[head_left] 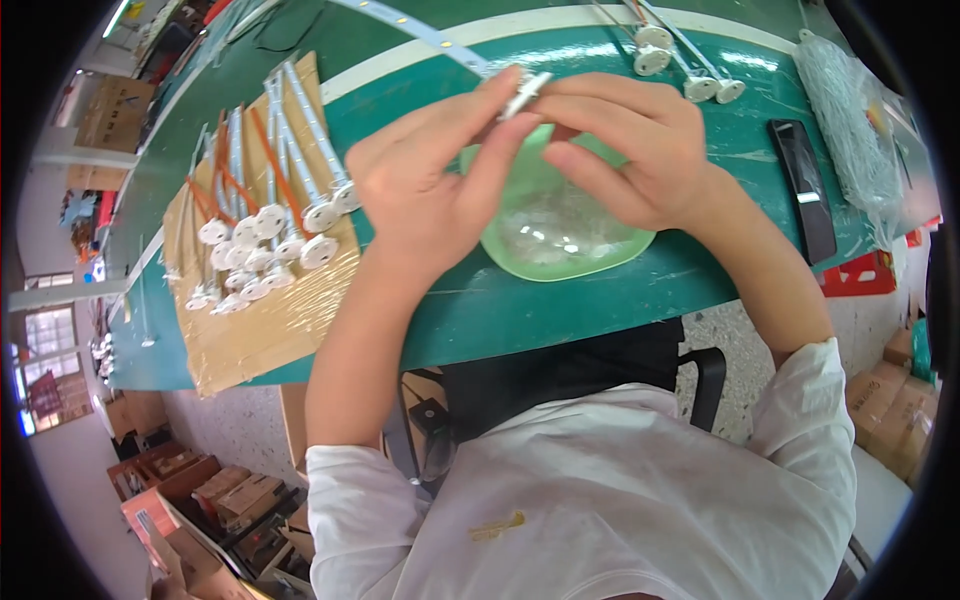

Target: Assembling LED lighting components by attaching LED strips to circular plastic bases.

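Note:
Above the green bowl (pixel 560 268), both my hands meet at a white end cap (pixel 526 94) fitted on an LED strip (pixel 425 32), which runs off toward the upper left. My left hand (pixel 425 165) pinches the cap between thumb and index finger. Curled in from the other side, my right hand (pixel 640 140) has its fingertips against the cap's right edge; its thumb stands a little lower, and anything tiny between its fingers is hidden. Small clear pieces (pixel 560 235) lie in the bowl beneath.
Left on the green table (pixel 560 305), a cardboard sheet (pixel 225 350) carries several LED strips with white round caps (pixel 270 220). More capped strips (pixel 700 85) lie at the back right. A black phone (pixel 803 190) and a clear plastic bag (pixel 850 120) are on the right.

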Motion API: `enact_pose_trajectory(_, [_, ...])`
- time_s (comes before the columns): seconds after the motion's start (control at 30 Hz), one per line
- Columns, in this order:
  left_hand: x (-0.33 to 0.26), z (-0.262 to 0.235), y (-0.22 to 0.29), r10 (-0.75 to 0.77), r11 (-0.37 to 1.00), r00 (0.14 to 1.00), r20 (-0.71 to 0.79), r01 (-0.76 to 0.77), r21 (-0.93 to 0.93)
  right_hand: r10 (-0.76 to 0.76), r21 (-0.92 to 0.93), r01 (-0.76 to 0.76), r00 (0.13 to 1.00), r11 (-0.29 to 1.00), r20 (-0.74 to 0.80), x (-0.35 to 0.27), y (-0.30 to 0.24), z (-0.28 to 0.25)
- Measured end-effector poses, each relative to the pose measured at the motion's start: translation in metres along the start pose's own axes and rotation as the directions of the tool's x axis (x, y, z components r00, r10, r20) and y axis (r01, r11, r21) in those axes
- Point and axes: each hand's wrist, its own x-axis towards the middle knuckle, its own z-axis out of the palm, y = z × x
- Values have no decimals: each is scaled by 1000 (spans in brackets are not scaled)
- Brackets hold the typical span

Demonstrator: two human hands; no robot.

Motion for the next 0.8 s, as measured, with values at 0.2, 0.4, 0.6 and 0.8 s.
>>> enact_pose_trajectory(0.2, [4, -4, 11, -144, 989, 987, 72, 146, -25, -60, 42, 60, 998, 997, 8, -1, 7, -7])
enact_pose_trajectory(0.4, [20, -45, 6, -365, 917, 928, 78, 372, -141, -25, -60, 17, 991, 998, -134, -9, 26, -10])
enact_pose_trajectory(0.6, [28, -141, -13, -495, 864, 861, 114, 476, 163, -12, -278, -60, 968, 959, -249, -11, 62, -28])
enact_pose_trajectory(0.8, [21, -194, -27, -573, 719, 711, 407, 198, 666, 362, -395, -481, 868, 783, -340, -15, 89, -61])
